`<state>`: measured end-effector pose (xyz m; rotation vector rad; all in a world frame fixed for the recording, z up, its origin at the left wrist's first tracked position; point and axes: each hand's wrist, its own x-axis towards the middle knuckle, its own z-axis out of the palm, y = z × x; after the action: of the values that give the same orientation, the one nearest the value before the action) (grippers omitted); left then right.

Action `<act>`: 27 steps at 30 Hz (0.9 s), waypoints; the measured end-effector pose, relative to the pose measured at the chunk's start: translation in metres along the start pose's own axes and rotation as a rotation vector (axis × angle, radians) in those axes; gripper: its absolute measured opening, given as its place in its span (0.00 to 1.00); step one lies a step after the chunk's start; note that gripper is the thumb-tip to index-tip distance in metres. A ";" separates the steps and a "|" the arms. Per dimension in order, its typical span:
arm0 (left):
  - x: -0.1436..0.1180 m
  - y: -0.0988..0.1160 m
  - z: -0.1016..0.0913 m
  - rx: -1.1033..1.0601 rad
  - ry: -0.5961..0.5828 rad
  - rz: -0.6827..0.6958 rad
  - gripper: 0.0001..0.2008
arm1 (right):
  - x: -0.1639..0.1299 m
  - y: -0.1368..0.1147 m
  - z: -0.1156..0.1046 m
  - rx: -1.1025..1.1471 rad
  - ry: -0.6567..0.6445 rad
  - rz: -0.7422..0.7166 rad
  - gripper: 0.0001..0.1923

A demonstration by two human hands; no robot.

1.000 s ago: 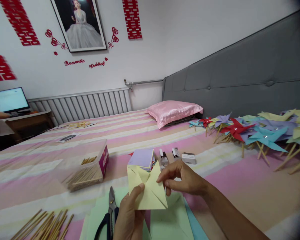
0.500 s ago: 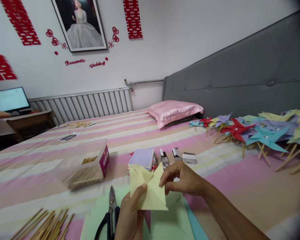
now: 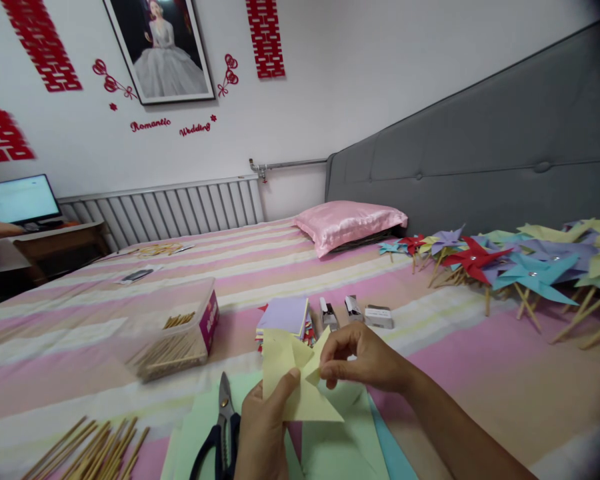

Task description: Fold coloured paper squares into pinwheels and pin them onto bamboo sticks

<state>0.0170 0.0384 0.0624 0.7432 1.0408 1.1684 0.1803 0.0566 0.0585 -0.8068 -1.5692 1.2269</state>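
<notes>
A pale yellow paper square (image 3: 285, 393), cut in from its corners, is held up in front of me. My left hand (image 3: 267, 420) grips it from the lower left, thumb pressed on its middle. At its right side my right hand (image 3: 357, 357) pinches a cut flap of the same paper, which bends inward. Below both hands lie pale green paper sheets (image 3: 347, 440), over a blue sheet (image 3: 393, 447). Dark-handled scissors (image 3: 224, 420) rest on the green paper, just left of my left hand. Behind the yellow paper sits a stack of coloured paper squares (image 3: 286, 317), lilac on top.
Finished paper pinwheels (image 3: 525, 267) crowd the right side by the grey headboard (image 3: 480, 147). Small boxes (image 3: 379, 316) lie beyond my right hand. A clear plastic box (image 3: 180, 340) holds sticks; loose wooden sticks (image 3: 100, 450) lie nearer. Far left, a person's arm (image 3: 3, 228) is beside a monitor (image 3: 20, 198).
The right flap of the yellow paper has been bent further inward by my right hand. The paper has shifted slightly to the right with my left hand.
</notes>
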 end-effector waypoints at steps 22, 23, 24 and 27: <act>0.006 -0.006 -0.001 0.135 0.069 0.125 0.11 | 0.003 0.001 0.013 -0.085 0.107 0.028 0.10; 0.005 -0.006 0.000 0.130 0.073 0.131 0.11 | 0.003 0.002 0.013 -0.080 0.110 0.029 0.10; 0.005 -0.006 0.000 0.127 0.078 0.128 0.12 | 0.003 0.003 0.013 -0.075 0.114 0.030 0.10; 0.005 -0.005 0.001 0.117 0.103 0.118 0.14 | 0.004 0.004 0.013 -0.064 0.128 0.037 0.10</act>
<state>0.0201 0.0422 0.0567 0.8533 1.1718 1.2655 0.1670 0.0570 0.0547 -0.9414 -1.5018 1.1332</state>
